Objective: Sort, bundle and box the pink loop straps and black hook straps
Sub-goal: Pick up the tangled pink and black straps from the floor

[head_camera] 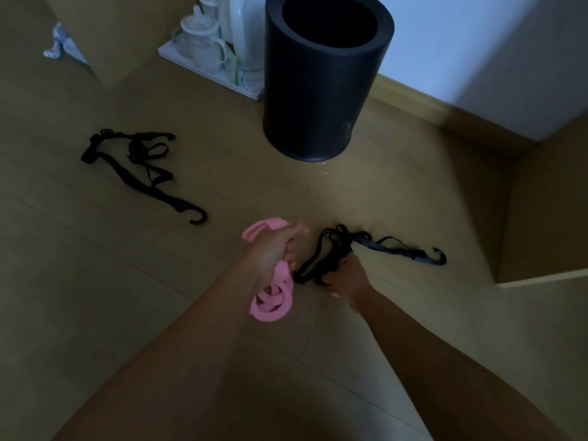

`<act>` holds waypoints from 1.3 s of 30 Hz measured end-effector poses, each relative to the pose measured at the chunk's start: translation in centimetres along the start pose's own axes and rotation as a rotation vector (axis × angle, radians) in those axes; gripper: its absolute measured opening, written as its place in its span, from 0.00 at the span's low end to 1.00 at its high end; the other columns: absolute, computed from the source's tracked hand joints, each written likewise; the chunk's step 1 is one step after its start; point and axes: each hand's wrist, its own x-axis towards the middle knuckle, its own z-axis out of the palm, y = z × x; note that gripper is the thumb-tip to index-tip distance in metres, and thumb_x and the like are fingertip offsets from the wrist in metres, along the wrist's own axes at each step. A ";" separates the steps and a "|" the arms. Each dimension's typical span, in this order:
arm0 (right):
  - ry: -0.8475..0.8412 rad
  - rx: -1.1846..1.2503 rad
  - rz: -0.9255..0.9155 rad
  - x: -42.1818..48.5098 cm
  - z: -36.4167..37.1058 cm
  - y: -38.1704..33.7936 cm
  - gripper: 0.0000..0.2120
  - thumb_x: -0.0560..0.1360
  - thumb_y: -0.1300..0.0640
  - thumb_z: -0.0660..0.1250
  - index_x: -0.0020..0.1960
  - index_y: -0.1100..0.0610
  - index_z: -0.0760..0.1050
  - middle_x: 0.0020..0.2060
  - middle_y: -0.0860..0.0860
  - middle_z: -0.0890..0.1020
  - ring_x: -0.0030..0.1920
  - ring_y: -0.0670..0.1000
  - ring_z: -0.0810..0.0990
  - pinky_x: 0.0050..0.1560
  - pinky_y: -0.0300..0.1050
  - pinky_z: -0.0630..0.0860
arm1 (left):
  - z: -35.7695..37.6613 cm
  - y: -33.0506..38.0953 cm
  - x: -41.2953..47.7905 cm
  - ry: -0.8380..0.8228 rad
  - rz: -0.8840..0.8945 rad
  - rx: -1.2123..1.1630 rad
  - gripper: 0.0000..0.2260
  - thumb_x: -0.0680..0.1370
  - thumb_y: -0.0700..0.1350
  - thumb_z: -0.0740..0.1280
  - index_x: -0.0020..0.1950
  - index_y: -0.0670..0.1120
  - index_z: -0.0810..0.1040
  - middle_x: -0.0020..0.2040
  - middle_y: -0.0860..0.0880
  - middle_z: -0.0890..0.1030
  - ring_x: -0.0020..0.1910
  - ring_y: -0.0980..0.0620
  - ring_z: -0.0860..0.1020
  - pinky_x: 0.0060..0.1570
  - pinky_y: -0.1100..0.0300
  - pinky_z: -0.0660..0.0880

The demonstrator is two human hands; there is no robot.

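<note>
My left hand (273, 246) grips a bunch of pink loop straps (273, 300); their loops hang below my fist and stick out above it. Just to the right, my right hand (346, 276) grips a tangle of black hook straps (334, 249) low over the floor, with one strap and its hook (437, 256) trailing to the right. A second pile of black hook straps (140, 163) lies loose on the floor at the left, one hook (199, 218) at its near end.
A tall black cylindrical bin (321, 78) stands open-topped behind my hands. A white tray with cups and a kettle (216, 49) sits behind it at the left. A cardboard box wall (547, 214) rises at the right, another box (121, 36) at the back left.
</note>
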 end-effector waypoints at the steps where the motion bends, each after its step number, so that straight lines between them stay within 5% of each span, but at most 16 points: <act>1: -0.022 0.101 0.031 -0.2 -0.1 -0.5 0.06 0.72 0.70 0.65 0.44 0.63 0.70 0.34 0.56 0.75 0.33 0.52 0.73 0.32 0.42 0.72 | -0.1 -0.2 0.1 0.021 -0.006 0.007 0.06 0.79 0.42 0.64 0.43 0.42 0.77 0.21 0.53 0.64 0.19 0.57 0.61 0.22 0.64 0.61; 4: -0.136 0.396 0.056 -0.9 -0.6 -1.9 0.11 0.74 0.71 0.62 0.37 0.58 0.68 0.30 0.53 0.70 0.28 0.48 0.69 0.26 0.38 0.69 | -0.5 -1.0 0.5 0.115 -0.009 0.028 0.05 0.77 0.41 0.67 0.41 0.43 0.74 0.23 0.51 0.68 0.18 0.57 0.64 0.21 0.65 0.63; 8: -0.281 0.780 0.038 -1.9 -1.7 -3.4 0.09 0.75 0.70 0.60 0.52 0.60 0.71 0.34 0.52 0.74 0.28 0.45 0.71 0.27 0.36 0.73 | -1.0 -1.5 0.4 0.226 0.045 0.066 0.08 0.76 0.42 0.69 0.38 0.45 0.75 0.30 0.49 0.73 0.25 0.56 0.69 0.26 0.64 0.65; 10: -0.374 0.869 0.011 -2.6 -2.2 -4.3 0.10 0.75 0.68 0.58 0.53 0.59 0.74 0.32 0.49 0.77 0.25 0.44 0.73 0.30 0.36 0.76 | -1.3 -1.5 0.3 0.233 0.042 0.093 0.07 0.73 0.47 0.72 0.42 0.45 0.78 0.36 0.48 0.78 0.35 0.54 0.75 0.36 0.61 0.73; 13: -0.508 1.000 -0.008 -3.9 -2.6 -5.7 0.11 0.68 0.67 0.63 0.50 0.60 0.75 0.27 0.49 0.77 0.23 0.44 0.73 0.32 0.38 0.78 | -1.9 -1.1 0.0 0.136 -0.069 0.114 0.21 0.66 0.55 0.77 0.52 0.43 0.81 0.48 0.46 0.83 0.48 0.49 0.80 0.52 0.53 0.77; 16: -0.603 1.138 -0.044 -4.3 -2.6 -6.3 0.23 0.50 0.65 0.76 0.44 0.64 0.77 0.27 0.52 0.74 0.23 0.47 0.73 0.35 0.41 0.80 | -1.6 -0.9 -0.4 0.077 -0.106 0.057 0.11 0.73 0.47 0.72 0.49 0.40 0.80 0.43 0.44 0.82 0.39 0.50 0.79 0.40 0.58 0.75; 18: -0.627 1.128 -0.045 -4.5 -2.7 -6.5 0.25 0.43 0.64 0.78 0.40 0.64 0.78 0.30 0.53 0.75 0.24 0.47 0.73 0.35 0.42 0.80 | -1.2 -0.5 -0.6 0.102 -0.069 -0.073 0.08 0.75 0.43 0.69 0.47 0.38 0.79 0.40 0.44 0.81 0.38 0.50 0.78 0.41 0.58 0.74; 24: -0.385 0.984 0.021 -5.1 -3.4 -6.1 0.07 0.59 0.64 0.54 0.34 0.59 0.70 0.30 0.53 0.78 0.25 0.49 0.78 0.26 0.34 0.74 | -3.1 2.4 -1.5 0.197 0.053 -0.249 0.05 0.77 0.42 0.66 0.43 0.41 0.77 0.31 0.48 0.78 0.27 0.55 0.73 0.25 0.64 0.70; 26: -0.324 0.920 0.014 -5.1 -3.5 -5.6 0.05 0.58 0.64 0.52 0.28 0.59 0.66 0.31 0.53 0.75 0.28 0.51 0.77 0.25 0.35 0.72 | -3.7 2.9 -1.8 0.260 0.147 -0.311 0.07 0.77 0.41 0.65 0.39 0.42 0.75 0.32 0.48 0.77 0.28 0.54 0.74 0.29 0.61 0.71; 29: -0.256 0.971 0.005 -4.6 -4.1 -4.9 0.04 0.56 0.63 0.51 0.26 0.58 0.63 0.33 0.54 0.67 0.34 0.54 0.73 0.34 0.41 0.66 | -4.3 3.5 -1.7 0.283 0.198 -0.562 0.12 0.79 0.40 0.62 0.35 0.44 0.70 0.27 0.50 0.73 0.28 0.54 0.76 0.39 0.58 0.73; 34: -0.279 1.214 -0.088 -4.6 -5.7 -5.9 0.05 0.59 0.60 0.52 0.29 0.58 0.66 0.37 0.57 0.76 0.40 0.57 0.76 0.35 0.41 0.78 | -5.6 2.9 -0.9 0.317 0.149 -0.693 0.15 0.81 0.45 0.60 0.34 0.46 0.68 0.25 0.53 0.72 0.26 0.56 0.75 0.40 0.59 0.74; 37: -0.272 1.310 -0.123 -5.4 -5.8 -7.3 0.02 0.61 0.60 0.53 0.33 0.57 0.63 0.34 0.54 0.75 0.40 0.55 0.75 0.41 0.44 0.77 | -4.9 2.8 0.5 0.427 0.160 -0.735 0.15 0.82 0.48 0.57 0.35 0.49 0.66 0.31 0.53 0.70 0.26 0.59 0.71 0.23 0.67 0.70; 39: -0.256 1.336 -0.124 -5.9 -6.0 -8.0 0.02 0.62 0.59 0.54 0.34 0.57 0.63 0.35 0.54 0.74 0.40 0.54 0.74 0.54 0.48 0.72 | -4.8 2.7 0.6 0.390 0.166 -0.703 0.15 0.81 0.48 0.59 0.34 0.48 0.68 0.25 0.54 0.71 0.22 0.59 0.70 0.19 0.69 0.67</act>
